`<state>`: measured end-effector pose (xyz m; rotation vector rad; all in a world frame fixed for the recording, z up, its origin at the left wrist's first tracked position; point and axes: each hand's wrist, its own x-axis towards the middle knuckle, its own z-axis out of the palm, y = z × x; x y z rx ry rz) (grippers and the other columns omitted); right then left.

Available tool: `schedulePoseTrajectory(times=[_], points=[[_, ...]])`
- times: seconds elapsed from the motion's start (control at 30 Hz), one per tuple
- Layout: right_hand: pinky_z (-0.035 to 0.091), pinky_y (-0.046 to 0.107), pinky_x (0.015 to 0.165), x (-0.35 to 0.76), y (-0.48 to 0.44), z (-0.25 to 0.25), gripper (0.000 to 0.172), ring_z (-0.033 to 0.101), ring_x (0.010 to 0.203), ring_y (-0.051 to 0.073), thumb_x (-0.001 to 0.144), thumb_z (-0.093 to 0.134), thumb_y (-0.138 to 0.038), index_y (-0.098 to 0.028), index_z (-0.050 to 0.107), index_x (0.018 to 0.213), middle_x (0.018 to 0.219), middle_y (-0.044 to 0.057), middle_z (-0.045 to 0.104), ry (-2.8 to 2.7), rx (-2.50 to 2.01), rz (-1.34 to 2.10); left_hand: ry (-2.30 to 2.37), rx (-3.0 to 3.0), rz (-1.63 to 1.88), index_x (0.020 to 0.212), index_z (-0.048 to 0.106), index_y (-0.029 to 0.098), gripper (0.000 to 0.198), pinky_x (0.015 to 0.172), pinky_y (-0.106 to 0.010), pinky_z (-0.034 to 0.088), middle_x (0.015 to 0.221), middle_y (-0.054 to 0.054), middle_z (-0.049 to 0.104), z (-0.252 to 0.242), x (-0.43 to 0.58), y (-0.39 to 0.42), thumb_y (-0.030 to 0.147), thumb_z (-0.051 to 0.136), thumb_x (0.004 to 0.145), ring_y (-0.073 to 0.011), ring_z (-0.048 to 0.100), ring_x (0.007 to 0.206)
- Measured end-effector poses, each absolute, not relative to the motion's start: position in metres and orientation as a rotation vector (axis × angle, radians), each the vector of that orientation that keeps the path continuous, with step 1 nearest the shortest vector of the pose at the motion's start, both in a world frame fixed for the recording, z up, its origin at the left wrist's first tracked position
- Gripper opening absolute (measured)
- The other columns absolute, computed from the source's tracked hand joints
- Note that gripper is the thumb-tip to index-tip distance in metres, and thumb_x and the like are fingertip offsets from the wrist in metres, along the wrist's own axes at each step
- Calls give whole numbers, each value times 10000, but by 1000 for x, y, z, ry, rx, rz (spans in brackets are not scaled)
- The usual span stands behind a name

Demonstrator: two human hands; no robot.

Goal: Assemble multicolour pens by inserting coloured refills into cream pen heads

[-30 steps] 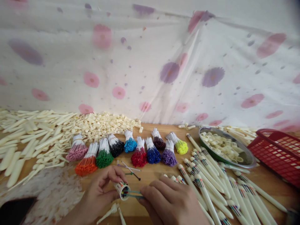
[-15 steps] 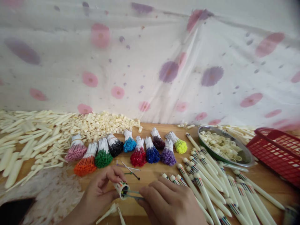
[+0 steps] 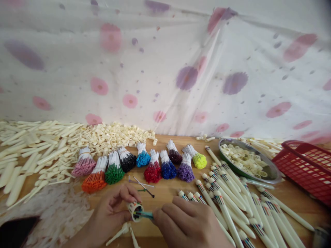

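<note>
My left hand (image 3: 110,213) is closed around a short cream pen barrel (image 3: 134,209) with coloured marks, its open end turned to the right. My right hand (image 3: 190,224) pinches thin refills (image 3: 144,215), teal and dark, whose ends sit inside that opening. Both hands hover low over the wooden table (image 3: 170,191) near its front edge. A few loose refills (image 3: 143,185) lie just beyond my left fingers. Behind them stands a row of bundled refills (image 3: 152,168) in several colours.
Assembled multicolour pens (image 3: 232,203) lie heaped at the right. A metal bowl (image 3: 274,177) holds cream clips, and a red basket (image 3: 305,168) sits at far right. Cream pen parts (image 3: 38,151) cover the left side. A flowered plastic sheet (image 3: 165,69) hangs behind.
My right hand has pushed the refills further into the barrel, so less of them shows between the hands. The left hand has stayed in place.
</note>
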<state>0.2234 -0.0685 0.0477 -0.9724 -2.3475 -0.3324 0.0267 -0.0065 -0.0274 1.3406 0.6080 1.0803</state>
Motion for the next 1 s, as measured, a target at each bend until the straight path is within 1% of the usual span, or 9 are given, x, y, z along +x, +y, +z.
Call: schedulePoseTrajectory(times=[0.1, 0.23, 0.33, 0.47, 0.6, 0.73, 1.0], points=[[246, 259, 376, 223, -68, 53, 204, 437, 440, 115, 796, 497, -24, -142, 597, 663, 516, -19, 532, -2401, -941, -398, 644, 1330, 1050, 655, 643, 207, 254, 614, -229, 482, 745, 0, 696, -27, 25, -7, -22, 726, 583, -149, 627, 694], [241, 262, 364, 222, -65, 56, 201, 425, 432, 110, 799, 505, -35, -145, 594, 655, 506, -22, 512, -2435, -900, -459, 665, 1416, 1056, 664, 642, 205, 224, 660, -262, 488, 749, -11, 696, -29, 25, -6, 8, 730, 601, -162, 631, 707], [256, 268, 363, 224, -65, 58, 227, 434, 436, 115, 833, 456, -39, -140, 605, 694, 515, -14, 517, -2457, -886, -494, 642, 1426, 1081, 672, 624, 210, 205, 662, -254, 483, 753, -3, 691, -30, 26, -5, 34, 722, 637, -153, 629, 709], [307, 261, 406, 230, -68, 55, 270, 476, 482, 127, 890, 391, -71, -143, 615, 758, 545, 4, 551, -2403, -998, -399, 617, 1424, 1104, 703, 609, 229, 206, 642, -231, 472, 775, 16, 687, -30, 28, -6, 61, 719, 657, -140, 625, 720], [285, 248, 396, 226, -70, 36, 284, 444, 440, 122, 903, 405, -127, -162, 591, 692, 520, -9, 547, -2211, -1053, -309, 630, 1489, 1187, 711, 596, 237, 222, 641, -205, 455, 770, 31, 681, -28, 31, -6, 45, 701, 670, -121, 619, 720], [250, 246, 384, 214, -66, 16, 340, 416, 402, 119, 901, 357, -118, -179, 573, 647, 480, -16, 530, -2014, -1074, -325, 635, 1572, 1268, 736, 591, 245, 236, 687, -214, 455, 783, 38, 676, -28, 32, -5, 34, 682, 680, -124, 621, 754], [220, 261, 377, 202, -65, 15, 324, 408, 378, 120, 859, 385, -83, -175, 560, 602, 455, -18, 519, -1961, -1099, -359, 669, 1604, 1319, 738, 593, 240, 226, 683, -230, 458, 788, 25, 683, -31, 29, -6, 42, 686, 682, -142, 622, 755]])
